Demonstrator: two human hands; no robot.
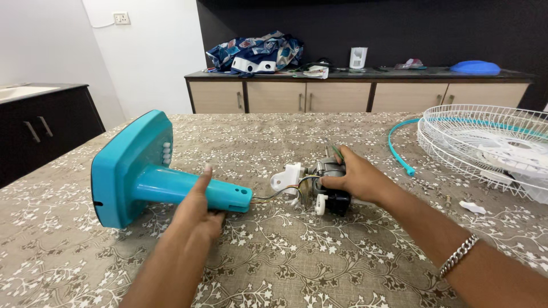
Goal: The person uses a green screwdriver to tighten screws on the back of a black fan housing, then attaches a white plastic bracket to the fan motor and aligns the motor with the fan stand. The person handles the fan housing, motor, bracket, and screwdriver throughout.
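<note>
**Fan stand and motor held apart on the patterned table**

While both of our hands rest on the table point(319, 268), with its brown floral cloth, each one grips a part of a taken-apart fan. Our left hand point(201, 206) is closed around the neck of the teal fan stand point(140, 171), thumb up along the tube; the stand lies on its side with its broad base tipped toward the left. Our right hand point(355, 178), a chain bracelet on its wrist, is clasped over the fan motor point(328, 191), a grey and black block with white plastic fittings, lying just right of the stand's open end. Thin coloured wires point(274, 195) run from that open end to the motor, so the two parts are apart but joined.

Well to the right we see the white wire fan guard point(485, 142) lying flat, with a teal rim band point(399, 151) curving beside it. A small white plastic piece point(472, 207) lies near the guard. Behind the table stands a sideboard point(354, 94) with a heap of patterned cloth point(257, 51).
</note>
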